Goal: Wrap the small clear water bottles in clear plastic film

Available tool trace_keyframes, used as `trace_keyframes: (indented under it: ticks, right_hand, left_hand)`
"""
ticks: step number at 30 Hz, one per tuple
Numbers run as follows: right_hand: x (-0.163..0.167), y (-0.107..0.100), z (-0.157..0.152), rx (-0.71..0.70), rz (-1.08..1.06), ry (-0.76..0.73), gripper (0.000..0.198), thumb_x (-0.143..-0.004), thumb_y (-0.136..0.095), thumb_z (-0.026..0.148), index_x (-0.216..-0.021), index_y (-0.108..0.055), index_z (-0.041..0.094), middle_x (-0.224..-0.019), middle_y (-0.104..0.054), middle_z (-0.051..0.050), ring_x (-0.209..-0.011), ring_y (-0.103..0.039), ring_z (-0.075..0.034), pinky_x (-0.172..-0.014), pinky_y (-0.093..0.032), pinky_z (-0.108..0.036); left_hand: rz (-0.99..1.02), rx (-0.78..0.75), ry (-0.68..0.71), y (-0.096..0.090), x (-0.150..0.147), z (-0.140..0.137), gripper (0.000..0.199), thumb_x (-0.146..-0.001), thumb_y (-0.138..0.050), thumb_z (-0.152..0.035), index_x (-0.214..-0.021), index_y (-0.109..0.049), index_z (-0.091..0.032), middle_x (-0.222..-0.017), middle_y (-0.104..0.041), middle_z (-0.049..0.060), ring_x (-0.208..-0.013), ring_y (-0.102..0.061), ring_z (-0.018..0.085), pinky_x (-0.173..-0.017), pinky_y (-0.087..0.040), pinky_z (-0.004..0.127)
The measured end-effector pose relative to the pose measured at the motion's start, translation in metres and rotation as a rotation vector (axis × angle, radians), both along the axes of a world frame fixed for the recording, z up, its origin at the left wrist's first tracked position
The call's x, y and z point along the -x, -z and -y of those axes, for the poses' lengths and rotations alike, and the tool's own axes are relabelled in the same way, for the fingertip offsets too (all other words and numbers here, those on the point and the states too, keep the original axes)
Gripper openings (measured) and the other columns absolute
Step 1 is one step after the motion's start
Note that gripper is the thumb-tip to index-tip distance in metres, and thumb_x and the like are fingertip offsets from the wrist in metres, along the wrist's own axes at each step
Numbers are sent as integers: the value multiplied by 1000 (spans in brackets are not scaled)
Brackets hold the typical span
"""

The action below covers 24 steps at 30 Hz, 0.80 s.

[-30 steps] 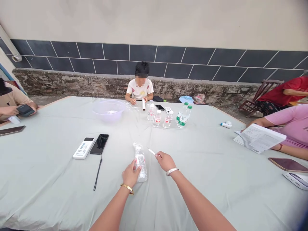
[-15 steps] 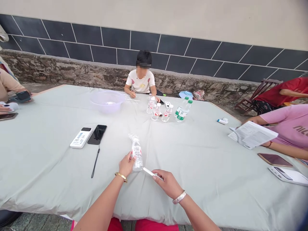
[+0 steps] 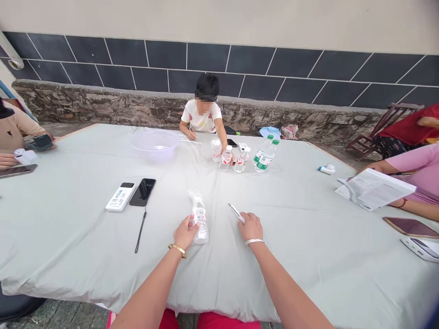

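Observation:
A small clear bottle [image 3: 200,224] with a red-and-white label is inside crinkled clear plastic wrap that bunches up past its top. My left hand [image 3: 186,235] grips it from the left side, thumb across its label; whether it stands or lies on the cloth I cannot tell. To the right, my right hand [image 3: 251,226] rests low at the tablecloth, palm down with fingers curled round a slim white pen-shaped tool [image 3: 236,213]. The tool's narrow tip points up and left, apart from the bottle. Whether it is a pen or a cutter does not show clearly.
A white power bank [image 3: 120,197] and a black phone [image 3: 143,192] with a strap lie left. Beyond are a translucent purple basin [image 3: 156,148], small bottles [image 3: 242,161] and green-capped bottles [image 3: 265,157]. A person [image 3: 202,112] sits opposite; others sit at both sides, one with papers [image 3: 375,188].
My right hand has drawn the tool away from the bottle's base, moving right and forward, and turned palm down. My left hand keeps its hold. The person opposite has reached toward the small bottles.

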State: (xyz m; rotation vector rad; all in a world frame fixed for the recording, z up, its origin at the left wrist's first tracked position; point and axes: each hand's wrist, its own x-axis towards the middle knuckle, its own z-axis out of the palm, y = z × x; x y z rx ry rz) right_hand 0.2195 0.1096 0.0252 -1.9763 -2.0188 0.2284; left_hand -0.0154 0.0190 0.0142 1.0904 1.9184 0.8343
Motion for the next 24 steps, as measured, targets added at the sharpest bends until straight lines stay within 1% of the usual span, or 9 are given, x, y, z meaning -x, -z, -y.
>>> trace_keyframes:
  ticks: [2, 3, 6, 9, 13, 15, 18, 21, 24]
  right_hand:
    - [14, 0, 12, -50, -60, -66, 35, -76, -47, 18, -107, -63, 18, -118, -54, -13, -108, -50, -26, -87, -40, -37]
    - [24, -2, 20, -29, -138, -120, 34, -77, -48, 22, -108, -62, 19, -117, -55, -12, -104, -52, -24, -86, -41, -36]
    - [61, -6, 37, 236, -415, -278, 43, -82, -47, 41, -118, -54, 20, -104, -62, -8, -84, -60, -19, -79, -46, -33]
    - [86, -5, 40, 428, -562, -297, 60, -76, -53, 52, -126, -47, 19, -100, -64, -9, -87, -62, -21, -79, -45, -34]
    - [90, -3, 37, 464, -675, -211, 84, -58, -72, 49, -130, -42, 18, -105, -63, -10, -94, -60, -25, -80, -45, -36]
    - [87, -4, 39, 566, -830, -144, 77, -59, -71, 45, -127, -45, 19, -100, -65, -8, -86, -62, -24, -72, -48, -35]
    - [84, -6, 47, 737, -1144, -93, 52, -67, -62, 43, -114, -53, 21, -88, -66, -5, -73, -62, -20, -61, -49, -32]
    - [82, -8, 54, 769, -1316, -64, 42, -66, -64, 40, -104, -57, 22, -84, -66, -3, -70, -61, -17, -59, -49, -30]
    - [80, -9, 56, 781, -1415, -52, 38, -67, -64, 38, -101, -59, 21, -86, -66, -4, -72, -61, -17, -60, -50, -30]
  left_hand:
    - [-66, 14, -18, -4, -7, -1, 61, -73, -51, -53, -125, -50, -22, -105, -62, 7, -95, -57, 23, -88, -35, 34]
    - [-96, 11, -31, -5, -10, -1, 62, -72, -52, -55, -125, -50, -22, -106, -62, 8, -98, -56, 25, -89, -34, 36]
    - [-110, -41, -74, -4, -20, 1, 64, -73, -51, -56, -127, -49, -23, -106, -61, 11, -101, -54, 28, -89, -34, 39]
    - [118, -141, -109, 1, -23, 5, 57, -78, -48, -48, -128, -48, -22, -102, -63, 9, -92, -57, 24, -84, -40, 35]
    - [441, -165, -164, 2, -23, 14, 60, -73, -58, -35, -130, -43, -20, -109, -60, 9, -74, -59, 15, -62, -47, 26]
    - [494, -133, -184, -1, -23, 21, 62, -71, -61, -36, -127, -42, -19, -105, -60, 8, -65, -57, 12, -50, -45, 23]
    - [518, -61, -154, -4, -26, 33, 43, -70, -60, -46, -101, -53, -16, -73, -59, 0, -48, -53, 10, -37, -36, 19]
    - [567, -24, -66, -6, -24, 44, 33, -69, -58, -49, -71, -49, -18, -49, -49, -6, -37, -47, 7, -34, -30, 17]
    - [647, -56, -37, -11, -18, 49, 30, -66, -61, -44, -66, -47, -18, -46, -48, -7, -36, -45, 6, -36, -30, 17]
